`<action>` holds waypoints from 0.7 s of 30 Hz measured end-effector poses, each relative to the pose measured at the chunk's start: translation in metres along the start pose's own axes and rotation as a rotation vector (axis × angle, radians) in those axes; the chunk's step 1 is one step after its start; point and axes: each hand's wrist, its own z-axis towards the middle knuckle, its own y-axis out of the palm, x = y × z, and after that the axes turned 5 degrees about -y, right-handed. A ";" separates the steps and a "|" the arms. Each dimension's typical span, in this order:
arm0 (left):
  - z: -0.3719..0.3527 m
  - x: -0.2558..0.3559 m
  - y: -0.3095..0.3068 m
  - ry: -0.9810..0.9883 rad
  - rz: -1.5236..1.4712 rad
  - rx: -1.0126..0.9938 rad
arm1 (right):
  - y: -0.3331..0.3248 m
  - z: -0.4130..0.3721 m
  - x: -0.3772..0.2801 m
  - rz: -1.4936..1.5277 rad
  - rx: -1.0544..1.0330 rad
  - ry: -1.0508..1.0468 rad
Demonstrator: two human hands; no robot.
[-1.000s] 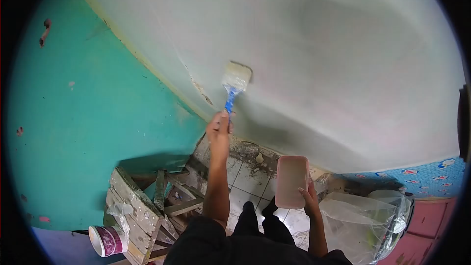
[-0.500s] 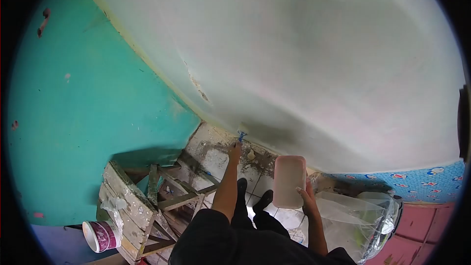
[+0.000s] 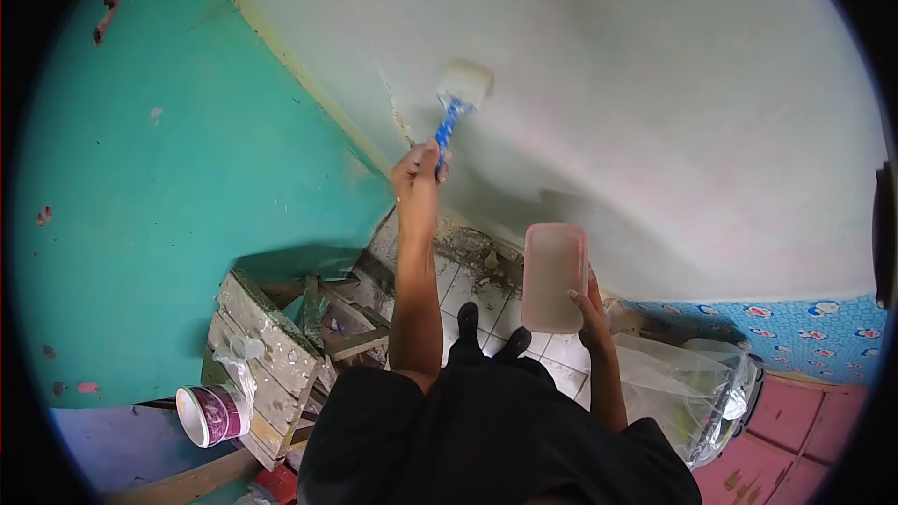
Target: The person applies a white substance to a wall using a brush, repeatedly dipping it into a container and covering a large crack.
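Note:
My left hand [image 3: 421, 168] is raised and closed around the blue handle of a wide paintbrush [image 3: 465, 86]. The pale bristle end is up against or very close to the white wall [image 3: 655, 131]; contact cannot be told for sure. Lower and to the right, my right hand [image 3: 591, 310] grips the right edge of a pink rectangular plastic tub [image 3: 556, 279] with a whitish inside. Its contents are hard to make out. Close to my left hand, a chipped strip [image 3: 402, 123] marks the white wall near the yellowish corner line.
A green wall [image 3: 206, 178] meets the white one at left. Below it a paint-spattered wooden stand [image 3: 271, 355] stands beside a white and purple bucket [image 3: 215, 414]. Clear plastic sheeting [image 3: 673, 393] covers something at right, near pink panels [image 3: 786, 440]. Tiles [image 3: 458, 285] lie underfoot.
My left hand has moved up the wall with the brush, from near the floor. The tub in my right hand appears higher in view. The camera view has shifted slightly.

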 end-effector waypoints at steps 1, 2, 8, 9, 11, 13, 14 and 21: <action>-0.001 0.008 0.000 0.038 -0.056 -0.014 | 0.006 0.001 -0.009 0.025 0.009 0.016; 0.002 0.006 0.000 0.035 -0.032 -0.031 | 0.010 0.001 -0.013 0.052 0.020 0.030; 0.029 -0.172 -0.028 0.047 0.226 -0.131 | 0.016 -0.007 -0.007 0.009 0.065 -0.041; 0.029 -0.223 -0.040 0.046 0.228 -0.150 | 0.018 -0.011 -0.008 0.011 0.094 -0.040; 0.017 -0.272 -0.054 -0.061 0.502 -0.103 | 0.024 -0.019 -0.010 0.018 0.153 -0.042; 0.001 -0.294 -0.057 -0.262 0.414 -0.042 | 0.023 -0.026 -0.007 0.029 0.192 -0.021; 0.001 -0.312 -0.060 -0.352 0.425 -0.034 | 0.022 -0.029 -0.006 0.033 0.213 -0.011; 0.023 -0.320 -0.061 -0.407 0.436 -0.048 | 0.032 -0.037 0.003 0.052 0.299 -0.019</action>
